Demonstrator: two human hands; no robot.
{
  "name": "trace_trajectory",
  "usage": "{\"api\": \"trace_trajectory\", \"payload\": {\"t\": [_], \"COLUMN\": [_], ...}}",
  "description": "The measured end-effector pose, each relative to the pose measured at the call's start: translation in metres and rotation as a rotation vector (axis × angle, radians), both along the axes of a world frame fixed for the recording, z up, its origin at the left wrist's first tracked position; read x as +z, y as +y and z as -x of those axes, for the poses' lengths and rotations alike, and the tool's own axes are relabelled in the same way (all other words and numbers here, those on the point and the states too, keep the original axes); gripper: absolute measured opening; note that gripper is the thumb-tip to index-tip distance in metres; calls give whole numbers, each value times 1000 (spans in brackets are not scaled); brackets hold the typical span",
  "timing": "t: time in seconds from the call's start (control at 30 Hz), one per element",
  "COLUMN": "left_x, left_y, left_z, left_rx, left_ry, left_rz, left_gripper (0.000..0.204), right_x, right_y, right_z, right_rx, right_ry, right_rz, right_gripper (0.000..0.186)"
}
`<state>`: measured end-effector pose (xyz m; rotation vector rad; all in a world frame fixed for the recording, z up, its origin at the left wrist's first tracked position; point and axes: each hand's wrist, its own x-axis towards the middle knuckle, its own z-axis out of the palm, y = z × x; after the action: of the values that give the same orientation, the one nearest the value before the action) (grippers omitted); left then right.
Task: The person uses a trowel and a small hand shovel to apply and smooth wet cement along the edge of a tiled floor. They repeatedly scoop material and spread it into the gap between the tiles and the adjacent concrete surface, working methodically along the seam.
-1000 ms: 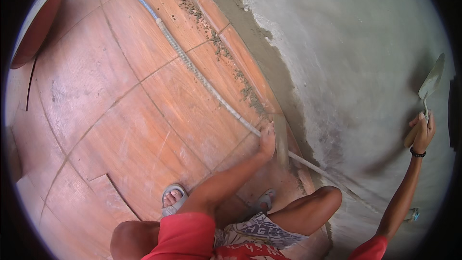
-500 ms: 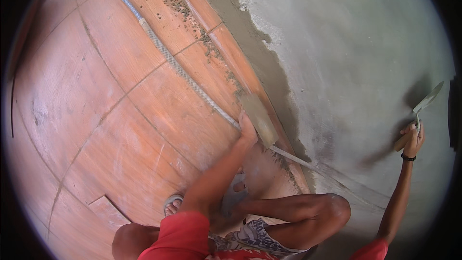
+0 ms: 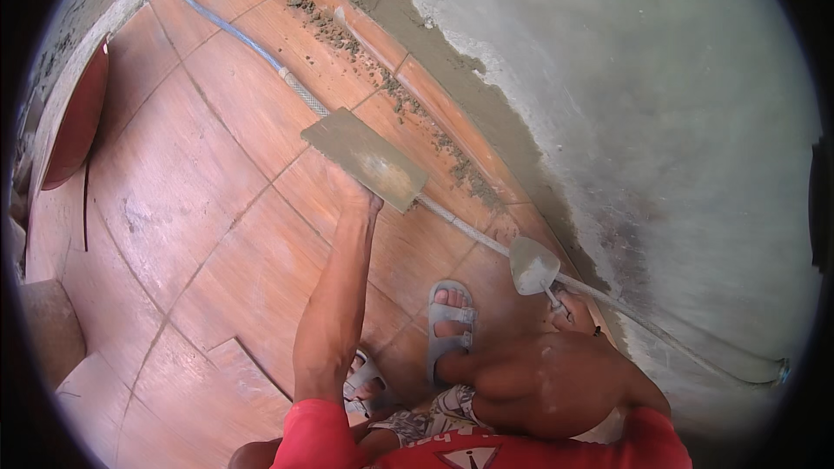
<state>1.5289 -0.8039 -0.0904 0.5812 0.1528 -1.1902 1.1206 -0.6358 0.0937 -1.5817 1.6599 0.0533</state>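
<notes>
My left hand (image 3: 358, 189) grips a rectangular plastering float (image 3: 369, 156) from beneath. The float's broad face is up and smeared with grey mortar; its handle and most of my fingers are hidden under it. A pointing trowel (image 3: 533, 267) is in my closed right hand (image 3: 571, 311), just beyond my bent knee, with the blade toward the float. Part of that hand is hidden behind the knee. A braided hose (image 3: 469, 230) passes below both tools. Beside them, tile skirting (image 3: 452, 126) is edged by a band of wet mortar (image 3: 508, 130) on the wall.
Orange tiles (image 3: 208, 234) cover the floor, with mortar crumbs (image 3: 400, 100) scattered along the skirting. A grey plastered wall (image 3: 660, 122) fills the right side. At the left are a red curved object (image 3: 78, 126) and a rounded container (image 3: 50, 330). A cut tile piece (image 3: 243, 369) lies near my feet.
My left hand has moved up and left with the float, now turned broad face up. From the wall at far right, my right hand has brought the trowel down and left beside my knee.
</notes>
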Motion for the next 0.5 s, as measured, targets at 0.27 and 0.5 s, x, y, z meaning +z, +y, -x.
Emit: {"api": "trace_trajectory", "payload": {"t": [0.27, 0.5], "left_x": [117, 255], "left_y": [-8, -13], "left_z": [-129, -136], "left_rx": [-339, -960], "left_ry": [-902, -1917], "left_rz": [-402, -359], "left_gripper": [43, 50], "right_x": [-110, -44], "right_y": [63, -62], "right_z": [29, -30], "right_rx": [-28, 68], "right_ry": [-255, -77], "right_rz": [-6, 251], "right_gripper": [36, 34]}}
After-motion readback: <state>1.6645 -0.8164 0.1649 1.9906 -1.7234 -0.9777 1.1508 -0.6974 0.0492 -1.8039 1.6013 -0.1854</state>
